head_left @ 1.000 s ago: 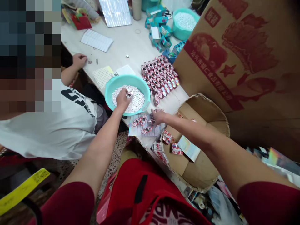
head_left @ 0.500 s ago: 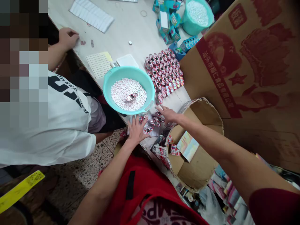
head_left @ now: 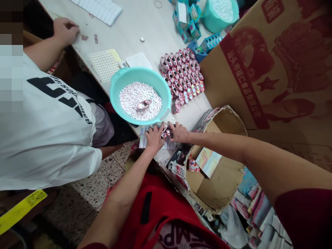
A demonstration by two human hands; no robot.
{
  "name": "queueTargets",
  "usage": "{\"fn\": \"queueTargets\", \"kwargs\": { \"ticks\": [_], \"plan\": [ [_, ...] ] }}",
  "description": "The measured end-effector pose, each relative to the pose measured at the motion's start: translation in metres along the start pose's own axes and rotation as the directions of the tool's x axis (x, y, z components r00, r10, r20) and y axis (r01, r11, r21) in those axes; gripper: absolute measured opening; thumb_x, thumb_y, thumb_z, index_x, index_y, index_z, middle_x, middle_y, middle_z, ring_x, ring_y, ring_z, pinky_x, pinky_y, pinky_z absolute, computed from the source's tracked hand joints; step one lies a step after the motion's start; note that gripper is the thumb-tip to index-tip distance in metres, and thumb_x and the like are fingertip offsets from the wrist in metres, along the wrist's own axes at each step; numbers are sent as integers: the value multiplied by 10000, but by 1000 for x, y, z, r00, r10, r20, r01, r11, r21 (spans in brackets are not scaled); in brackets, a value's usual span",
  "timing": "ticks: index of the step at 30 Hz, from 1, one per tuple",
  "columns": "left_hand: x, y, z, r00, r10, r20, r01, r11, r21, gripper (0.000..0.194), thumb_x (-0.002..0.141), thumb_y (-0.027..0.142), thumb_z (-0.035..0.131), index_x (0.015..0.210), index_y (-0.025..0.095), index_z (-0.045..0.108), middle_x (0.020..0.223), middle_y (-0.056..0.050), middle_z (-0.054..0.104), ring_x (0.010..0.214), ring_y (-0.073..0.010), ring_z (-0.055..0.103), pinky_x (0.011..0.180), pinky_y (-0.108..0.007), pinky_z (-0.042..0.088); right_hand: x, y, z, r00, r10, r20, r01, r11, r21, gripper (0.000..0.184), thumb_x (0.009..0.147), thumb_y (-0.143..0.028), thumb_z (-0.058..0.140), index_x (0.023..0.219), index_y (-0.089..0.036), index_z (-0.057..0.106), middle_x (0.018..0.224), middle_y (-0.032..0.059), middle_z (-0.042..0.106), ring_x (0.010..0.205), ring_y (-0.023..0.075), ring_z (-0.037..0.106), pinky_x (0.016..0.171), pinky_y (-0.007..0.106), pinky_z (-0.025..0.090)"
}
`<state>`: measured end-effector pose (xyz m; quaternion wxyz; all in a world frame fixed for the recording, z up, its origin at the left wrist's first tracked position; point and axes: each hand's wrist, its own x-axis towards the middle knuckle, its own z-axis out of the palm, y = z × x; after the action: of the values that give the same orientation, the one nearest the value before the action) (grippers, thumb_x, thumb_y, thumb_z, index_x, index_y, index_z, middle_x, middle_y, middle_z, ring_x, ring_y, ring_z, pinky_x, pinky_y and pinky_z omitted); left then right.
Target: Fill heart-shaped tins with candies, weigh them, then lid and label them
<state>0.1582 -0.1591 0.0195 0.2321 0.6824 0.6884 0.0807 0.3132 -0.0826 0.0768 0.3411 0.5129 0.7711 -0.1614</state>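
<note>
Small red-and-silver candy boxes (head_left: pixel 167 131) with eye-shaped open tops are bunched between my two hands, at the near side of the basin. My left hand (head_left: pixel 155 136) curls its fingers against the bunch from the left. From the other side, my right hand (head_left: pixel 179 133) presses its bent fingers on the same boxes. Fingers partly cover the boxes. Under them lies a pale striped sheet (head_left: pixel 144 138). The turquoise basin (head_left: pixel 114 88) holds many small white tablets (head_left: pixel 132 98), with one candy box (head_left: pixel 144 105) lying on top of them.
Rows of similar boxes (head_left: pixel 183 74) stand beyond the basin. A cut-open carton (head_left: pixel 220 186) sits at the table's right edge, before a tall printed carton (head_left: pixel 249 79). Another person's hand (head_left: pixel 64 31) rests at the left table edge. A second tablet tub (head_left: pixel 216 22) stands at the back.
My hands have come closer together, squeezing the spread boxes into a tight bunch. My right hand has moved left and slightly down. The view has shifted a little.
</note>
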Motion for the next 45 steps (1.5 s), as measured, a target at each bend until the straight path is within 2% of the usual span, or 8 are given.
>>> {"fn": "queueTargets", "kwargs": {
  "ticks": [4, 8, 12, 25, 29, 32, 37, 45],
  "plan": [
    [5, 0, 3, 999, 39, -9, -39, 999, 31, 957, 857, 462, 808, 1685, 365, 339, 1540, -207, 492, 1310, -504, 455, 1017, -631, 412, 0, -4, 16, 1000, 26, 13, -26, 998, 64, 1329, 754, -477, 909, 1756, -291, 56, 1739, 297, 204, 1408, 490, 476, 994, 569, 556],
    [2, -1, 5, 1000, -7, -30, 6, 999, -34, 889, 897, 422, 776, 1674, 294, 364, 1425, -208, 585, 1209, -427, 540, 1041, -589, 423, -3, -4, 27, 994, 78, -72, -71, 993, 89, 1243, 814, -478, 861, 1753, -321, 63, 1787, 246, 152, 1505, 489, 360, 1067, 652, 503],
    [-6, -6, 4, 995, -25, -94, 21, 999, -39, 935, 846, 504, 836, 1654, 307, 409, 1535, -213, 504, 1380, -491, 442, 1147, -669, 341, -10, 6, 26, 982, 174, -69, -161, 974, 162, 1400, 707, -552, 948, 1753, -317, 48, 1791, 261, 120, 1549, 518, 293, 1104, 683, 462],
    [-8, -29, 3, 999, -16, -35, 14, 997, -74, 656, 862, 373, 809, 1464, 214, 601, 1254, -185, 636, 1159, -402, 574, 1025, -506, 495, -5, -6, 41, 976, 194, -100, -135, 896, 423, 1110, 861, -406, 824, 1735, -275, 153, 1737, 223, 238, 1473, 423, 437, 1096, 554, 495],
    [-14, -42, 1, 996, -41, -79, 34, 995, -95, 721, 798, 314, 863, 1439, 180, 560, 1226, -181, 667, 1160, -401, 611, 1007, -481, 523, 1, 0, 38, 976, 125, -179, -66, 950, 305, 1223, 777, -580, 882, 1721, -232, 187, 1760, 257, 194, 1545, 481, 297, 1189, 667, 340],
    [-23, -57, 0, 980, -147, -131, 124, 977, -171, 711, 748, 328, 903, 1356, 185, 566, 1205, -167, 679, 1162, -391, 643, 1020, -475, 541, 7, 1, 36, 968, 4, -250, 49, 977, 206, 1139, 800, -553, 859, 1677, -127, 271, 1618, 273, 425, 1467, 443, 391, 1259, 634, 206],
    [-31, -64, -12, 957, -265, -116, 218, 924, -313, 742, 638, 455, 967, 1225, 228, 574, 1163, -131, 694, 1138, -375, 696, 990, -470, 584, 18, -10, 27, 968, -54, -246, 97, 982, 165, 842, 905, -373, 720, 1595, -60, 351, 1419, 265, 543, 1251, 405, 512, 1068, 495, 433],
    [-36, -69, -62, 995, -101, -18, 90, 943, -321, 781, 645, 466, 950, 1274, 236, 549, 1219, -129, 731, 1116, -357, 736, 954, -457, 605, 13, -36, 17, 957, -165, -238, 203, 969, 144, 589, 899, -209, 648, 1450, -138, 455, 1403, 218, 560, 1227, 377, 526, 967, 464, 506]
  ]
}}
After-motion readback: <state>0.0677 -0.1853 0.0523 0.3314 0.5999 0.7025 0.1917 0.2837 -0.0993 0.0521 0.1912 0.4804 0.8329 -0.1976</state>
